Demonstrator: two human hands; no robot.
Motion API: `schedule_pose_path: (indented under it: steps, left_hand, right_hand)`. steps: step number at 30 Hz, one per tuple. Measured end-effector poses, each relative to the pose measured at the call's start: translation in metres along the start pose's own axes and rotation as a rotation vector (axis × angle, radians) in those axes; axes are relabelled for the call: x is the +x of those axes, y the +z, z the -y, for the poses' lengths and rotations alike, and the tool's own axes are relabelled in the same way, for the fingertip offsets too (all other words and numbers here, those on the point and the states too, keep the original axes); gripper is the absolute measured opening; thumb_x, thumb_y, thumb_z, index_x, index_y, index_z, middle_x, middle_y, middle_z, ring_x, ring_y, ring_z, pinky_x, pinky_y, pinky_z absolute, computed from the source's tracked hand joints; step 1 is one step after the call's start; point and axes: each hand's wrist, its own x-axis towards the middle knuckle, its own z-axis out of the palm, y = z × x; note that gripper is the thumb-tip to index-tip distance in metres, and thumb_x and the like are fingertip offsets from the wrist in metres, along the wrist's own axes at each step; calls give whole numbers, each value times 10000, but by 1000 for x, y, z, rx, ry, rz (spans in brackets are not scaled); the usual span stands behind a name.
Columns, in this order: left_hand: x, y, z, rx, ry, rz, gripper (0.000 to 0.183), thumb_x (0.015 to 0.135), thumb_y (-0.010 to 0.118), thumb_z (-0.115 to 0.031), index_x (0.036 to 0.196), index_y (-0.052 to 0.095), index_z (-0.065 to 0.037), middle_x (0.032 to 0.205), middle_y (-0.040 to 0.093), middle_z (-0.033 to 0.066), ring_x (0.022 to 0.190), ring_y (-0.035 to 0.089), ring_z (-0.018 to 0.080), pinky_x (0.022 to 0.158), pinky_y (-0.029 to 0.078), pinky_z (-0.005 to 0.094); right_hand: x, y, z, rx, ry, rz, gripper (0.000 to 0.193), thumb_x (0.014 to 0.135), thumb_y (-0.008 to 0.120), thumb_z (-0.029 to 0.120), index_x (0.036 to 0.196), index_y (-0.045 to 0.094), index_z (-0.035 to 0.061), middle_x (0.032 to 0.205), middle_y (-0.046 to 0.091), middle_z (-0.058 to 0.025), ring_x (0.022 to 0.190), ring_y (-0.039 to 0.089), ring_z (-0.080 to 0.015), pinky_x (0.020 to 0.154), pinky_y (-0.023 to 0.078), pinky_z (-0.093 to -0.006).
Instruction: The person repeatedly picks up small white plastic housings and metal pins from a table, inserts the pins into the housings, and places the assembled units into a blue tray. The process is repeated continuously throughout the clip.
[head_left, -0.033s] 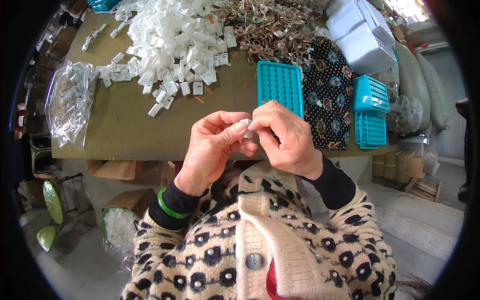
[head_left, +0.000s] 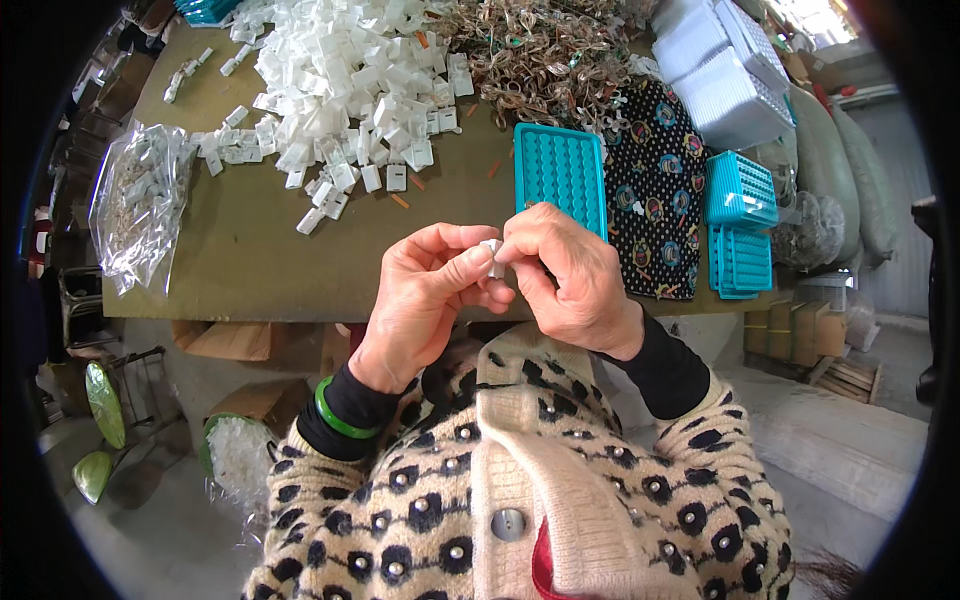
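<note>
Just beyond the table's near edge, my left hand (head_left: 430, 290) pinches a small white plastic piece (head_left: 494, 258) between thumb and fingers. My right hand (head_left: 575, 280) is closed, its thumb and index fingertip brought up against the right side of that piece. Whether those right fingertips also hold something tiny is hidden. A teal tray (head_left: 560, 178) with rows of round pockets lies just past my right hand. Farther off to the left is a big heap of white plastic pieces (head_left: 345, 90), a few of them scattered at its front.
A tangled brownish pile (head_left: 545, 50) borders the white heap. Dark patterned cloth (head_left: 655, 200) lies right of the tray, beside stacked teal trays (head_left: 740, 190) and white trays (head_left: 720, 90). A clear plastic bag (head_left: 145, 210) rests at the table's left. Cartons (head_left: 795, 330) stand at lower right.
</note>
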Motion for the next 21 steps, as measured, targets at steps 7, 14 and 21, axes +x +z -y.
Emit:
schedule_pose_path:
  steps: [7,14,21]
  left_hand:
    - [0,-3,0,24,31,-32,151,919,659,-42,1050,637,30,898,690,119,716,698,199,640,601,321]
    - [1,-1,6,90,85,-40,146,911,665,-27,1038,639,39,903,695,120,711,693,185,638,593,303]
    - [1,0,3,127,63,-77,119,909,656,-11,1018,645,33,915,698,122,717,689,195,637,585,314]
  right_hand:
    - [2,6,-1,61,81,-23,237,728,573,-141,889,530,28,804,555,-105,698,578,-281,606,469,-353]
    - [2,0,-5,-14,81,74,169,739,572,-95,838,495,18,805,532,-126,678,567,-315,580,458,-381]
    - [5,-11,-12,87,130,159,175,737,585,-98,855,512,8,811,536,-124,698,568,-302,604,474,-369]
